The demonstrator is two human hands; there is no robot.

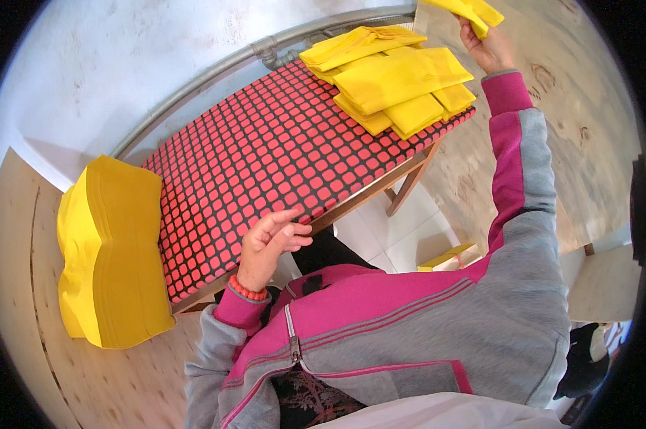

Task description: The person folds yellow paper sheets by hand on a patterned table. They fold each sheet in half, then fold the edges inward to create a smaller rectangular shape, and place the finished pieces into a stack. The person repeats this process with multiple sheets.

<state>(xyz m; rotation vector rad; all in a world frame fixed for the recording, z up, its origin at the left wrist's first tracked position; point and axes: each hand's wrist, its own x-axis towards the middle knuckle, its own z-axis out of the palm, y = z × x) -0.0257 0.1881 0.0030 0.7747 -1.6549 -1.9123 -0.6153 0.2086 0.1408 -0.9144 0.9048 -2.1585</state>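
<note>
Stretched far out to the upper right, my right hand [489, 48] grips a folded yellow fabric piece [474, 10], partly cut off by the top of the view. My left hand [269, 247] hovers at the near edge of a padded table [237, 157] covered in red-and-black checked cloth. Its fingers are apart, and it holds nothing. A loose pile of folded yellow fabric pieces [401, 79] lies on the table's far right end, just left of my right hand. At the table's left end, a thick stack of yellow sheets [116, 250] bulges in waves.
A grey pipe [187, 86] runs along the pale wall behind the table. Wooden boards [16, 250] lie at the left, and a large wooden surface [552, 143] spreads at the right. Below it, a bundle with yellow edges [451, 259] sits near the tiled floor [380, 229].
</note>
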